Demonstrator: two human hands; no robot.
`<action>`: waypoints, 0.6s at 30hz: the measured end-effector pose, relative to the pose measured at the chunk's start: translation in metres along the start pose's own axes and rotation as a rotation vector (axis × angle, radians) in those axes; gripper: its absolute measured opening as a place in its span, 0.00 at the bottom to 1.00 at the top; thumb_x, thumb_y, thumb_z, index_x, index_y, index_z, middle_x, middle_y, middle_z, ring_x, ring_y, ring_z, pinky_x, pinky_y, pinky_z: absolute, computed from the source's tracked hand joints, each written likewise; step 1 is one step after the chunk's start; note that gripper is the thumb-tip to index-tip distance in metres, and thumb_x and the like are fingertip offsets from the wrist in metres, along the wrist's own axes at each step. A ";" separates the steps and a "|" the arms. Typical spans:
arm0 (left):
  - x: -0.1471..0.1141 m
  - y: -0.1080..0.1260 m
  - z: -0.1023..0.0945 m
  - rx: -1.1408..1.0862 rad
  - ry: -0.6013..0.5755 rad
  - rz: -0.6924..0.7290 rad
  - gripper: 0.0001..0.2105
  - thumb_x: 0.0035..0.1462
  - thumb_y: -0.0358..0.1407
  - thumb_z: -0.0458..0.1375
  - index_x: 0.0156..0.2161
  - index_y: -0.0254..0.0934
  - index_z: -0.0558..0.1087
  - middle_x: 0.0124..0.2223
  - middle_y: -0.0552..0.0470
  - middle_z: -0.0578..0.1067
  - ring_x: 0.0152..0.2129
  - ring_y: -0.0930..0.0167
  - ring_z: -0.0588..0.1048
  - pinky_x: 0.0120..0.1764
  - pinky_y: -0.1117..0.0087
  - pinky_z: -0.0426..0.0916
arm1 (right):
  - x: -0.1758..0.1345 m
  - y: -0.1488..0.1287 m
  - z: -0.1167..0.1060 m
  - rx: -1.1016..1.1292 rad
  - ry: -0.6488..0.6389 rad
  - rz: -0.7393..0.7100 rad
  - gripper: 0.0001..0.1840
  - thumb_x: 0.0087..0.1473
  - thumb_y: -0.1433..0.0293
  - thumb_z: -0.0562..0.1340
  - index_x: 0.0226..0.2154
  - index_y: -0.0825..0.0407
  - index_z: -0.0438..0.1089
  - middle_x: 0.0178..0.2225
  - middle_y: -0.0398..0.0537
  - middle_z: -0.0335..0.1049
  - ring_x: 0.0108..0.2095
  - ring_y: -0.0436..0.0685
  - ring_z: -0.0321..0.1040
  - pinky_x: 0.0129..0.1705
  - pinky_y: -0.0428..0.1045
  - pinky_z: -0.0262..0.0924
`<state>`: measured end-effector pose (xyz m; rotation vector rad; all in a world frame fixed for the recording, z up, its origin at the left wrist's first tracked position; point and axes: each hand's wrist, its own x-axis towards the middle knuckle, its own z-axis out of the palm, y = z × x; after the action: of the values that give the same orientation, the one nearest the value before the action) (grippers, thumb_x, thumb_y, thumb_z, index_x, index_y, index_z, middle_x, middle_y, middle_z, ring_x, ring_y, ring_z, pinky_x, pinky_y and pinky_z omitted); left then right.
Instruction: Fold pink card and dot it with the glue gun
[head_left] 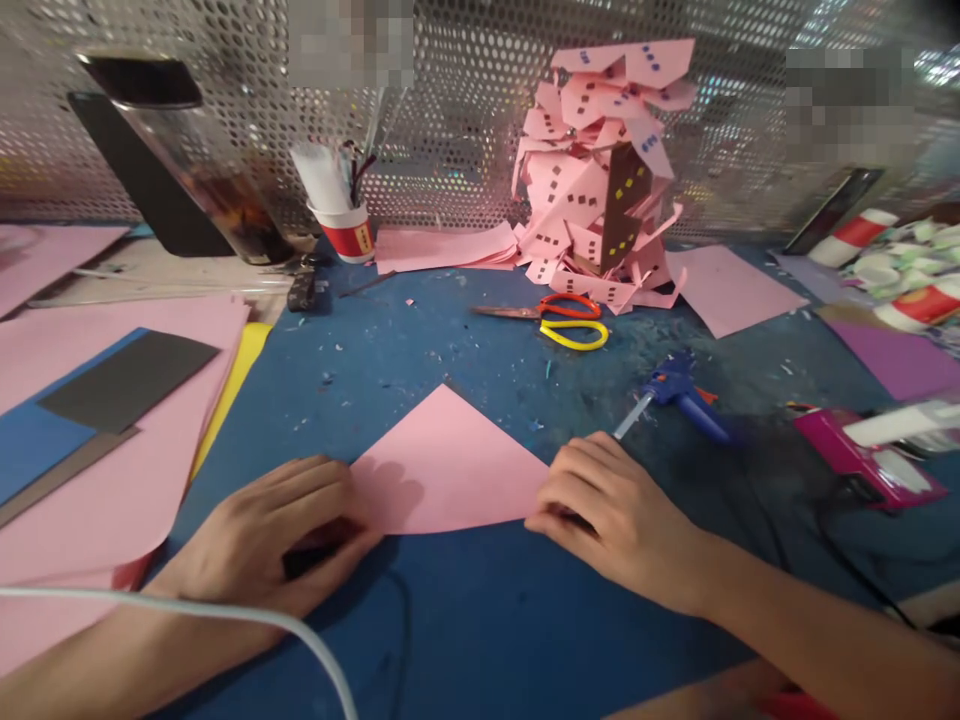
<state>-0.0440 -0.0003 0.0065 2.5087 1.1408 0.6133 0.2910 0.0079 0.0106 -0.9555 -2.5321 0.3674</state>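
Note:
A pink sheet of paper, triangular as it shows, lies on the blue tabletop with its point facing away from me. My left hand pinches its left corner between thumb and curled fingers. At the opposite corner, my right hand has its thumb and fingers closed on the paper. Both corners are covered by my fingers. Beyond the right hand lies a blue glue gun, its clear stick pointing toward my knuckles. Scissors with one red and one yellow handle rest farther back.
A pink paper structure with dark window marks stands against the perforated metal panel. Pink sheets are stacked at left under dark and blue pieces. A paper cup and a tumbler stand behind. A white cable crosses my left forearm.

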 end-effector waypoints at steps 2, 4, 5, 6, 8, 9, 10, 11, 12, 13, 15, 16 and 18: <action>0.001 0.000 0.000 0.046 -0.001 0.014 0.05 0.61 0.36 0.59 0.34 0.41 0.70 0.29 0.56 0.72 0.24 0.72 0.71 0.30 0.72 0.66 | 0.000 0.000 0.000 0.009 0.006 0.007 0.10 0.67 0.68 0.59 0.32 0.52 0.67 0.32 0.45 0.69 0.36 0.54 0.63 0.43 0.53 0.51; 0.001 0.001 0.000 0.098 -0.017 0.010 0.06 0.61 0.37 0.59 0.33 0.41 0.70 0.28 0.56 0.72 0.24 0.73 0.71 0.30 0.72 0.66 | 0.001 -0.001 -0.001 0.014 0.002 0.018 0.10 0.67 0.67 0.60 0.33 0.52 0.67 0.32 0.45 0.68 0.36 0.54 0.63 0.43 0.53 0.51; 0.001 0.003 0.000 0.121 -0.023 0.006 0.06 0.62 0.37 0.58 0.33 0.41 0.70 0.28 0.56 0.72 0.25 0.73 0.71 0.31 0.72 0.66 | 0.001 -0.001 -0.001 0.013 -0.002 0.025 0.10 0.66 0.67 0.60 0.33 0.52 0.67 0.32 0.45 0.68 0.37 0.54 0.63 0.43 0.53 0.51; 0.000 0.004 0.000 0.142 -0.025 -0.003 0.06 0.63 0.37 0.57 0.33 0.41 0.71 0.29 0.56 0.72 0.25 0.73 0.71 0.31 0.72 0.65 | 0.001 -0.002 -0.002 0.008 -0.006 0.031 0.09 0.66 0.67 0.60 0.33 0.52 0.67 0.32 0.44 0.68 0.37 0.54 0.63 0.43 0.53 0.51; -0.001 0.006 -0.001 0.178 -0.018 -0.021 0.06 0.64 0.37 0.56 0.34 0.41 0.71 0.30 0.55 0.73 0.26 0.72 0.72 0.32 0.71 0.65 | 0.002 -0.003 -0.002 -0.007 -0.011 0.041 0.08 0.66 0.68 0.60 0.33 0.52 0.67 0.32 0.44 0.68 0.37 0.54 0.63 0.44 0.52 0.51; -0.002 0.007 -0.001 0.191 -0.012 -0.030 0.07 0.64 0.38 0.56 0.34 0.41 0.71 0.30 0.55 0.73 0.27 0.71 0.72 0.32 0.70 0.65 | 0.002 -0.003 -0.002 -0.015 -0.010 0.045 0.08 0.66 0.68 0.60 0.33 0.52 0.67 0.32 0.44 0.68 0.37 0.54 0.63 0.44 0.52 0.51; -0.003 0.008 0.000 0.198 -0.005 -0.033 0.07 0.64 0.38 0.56 0.34 0.41 0.71 0.31 0.55 0.73 0.27 0.71 0.72 0.32 0.70 0.65 | 0.002 -0.003 -0.001 -0.023 -0.007 0.046 0.08 0.65 0.69 0.60 0.33 0.52 0.67 0.32 0.44 0.68 0.37 0.54 0.63 0.44 0.52 0.51; -0.003 0.008 0.000 0.198 0.002 -0.033 0.07 0.64 0.38 0.56 0.34 0.41 0.71 0.31 0.55 0.73 0.27 0.70 0.72 0.32 0.69 0.64 | 0.002 -0.004 -0.001 -0.028 -0.003 0.043 0.08 0.65 0.68 0.61 0.33 0.52 0.67 0.32 0.44 0.68 0.37 0.54 0.63 0.44 0.52 0.51; -0.003 0.007 0.001 0.190 0.013 -0.027 0.07 0.64 0.38 0.56 0.34 0.41 0.71 0.30 0.54 0.73 0.27 0.70 0.71 0.32 0.69 0.64 | 0.002 -0.004 0.000 -0.031 0.001 0.036 0.08 0.65 0.68 0.61 0.33 0.52 0.68 0.33 0.45 0.68 0.37 0.54 0.63 0.44 0.52 0.51; -0.003 0.007 0.002 0.179 0.022 -0.018 0.07 0.64 0.38 0.56 0.34 0.41 0.71 0.30 0.54 0.73 0.26 0.70 0.71 0.32 0.69 0.64 | 0.003 -0.004 0.000 -0.030 0.004 0.026 0.08 0.65 0.67 0.62 0.33 0.52 0.68 0.33 0.45 0.69 0.37 0.54 0.63 0.44 0.52 0.51; -0.001 0.007 0.004 0.163 0.043 0.005 0.07 0.64 0.37 0.56 0.33 0.40 0.71 0.30 0.54 0.73 0.26 0.71 0.71 0.32 0.70 0.64 | 0.003 -0.005 0.001 -0.027 0.011 0.008 0.08 0.64 0.66 0.62 0.34 0.52 0.68 0.34 0.45 0.69 0.38 0.55 0.64 0.45 0.52 0.51; -0.001 0.007 0.005 0.162 0.051 0.012 0.07 0.64 0.36 0.56 0.33 0.40 0.70 0.29 0.54 0.72 0.25 0.71 0.70 0.32 0.70 0.64 | 0.004 -0.006 0.002 -0.025 0.012 0.003 0.08 0.64 0.66 0.63 0.34 0.52 0.68 0.34 0.45 0.70 0.38 0.54 0.64 0.45 0.52 0.51; 0.001 0.008 0.006 0.167 0.075 0.028 0.07 0.64 0.35 0.56 0.33 0.39 0.70 0.29 0.55 0.72 0.25 0.72 0.70 0.32 0.70 0.64 | 0.007 -0.009 0.004 -0.026 0.012 -0.004 0.07 0.64 0.68 0.62 0.34 0.53 0.68 0.34 0.45 0.70 0.38 0.54 0.64 0.45 0.52 0.51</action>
<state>-0.0351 -0.0056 0.0049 2.6661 1.2321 0.6498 0.2799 0.0055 0.0126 -0.9588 -2.5337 0.3269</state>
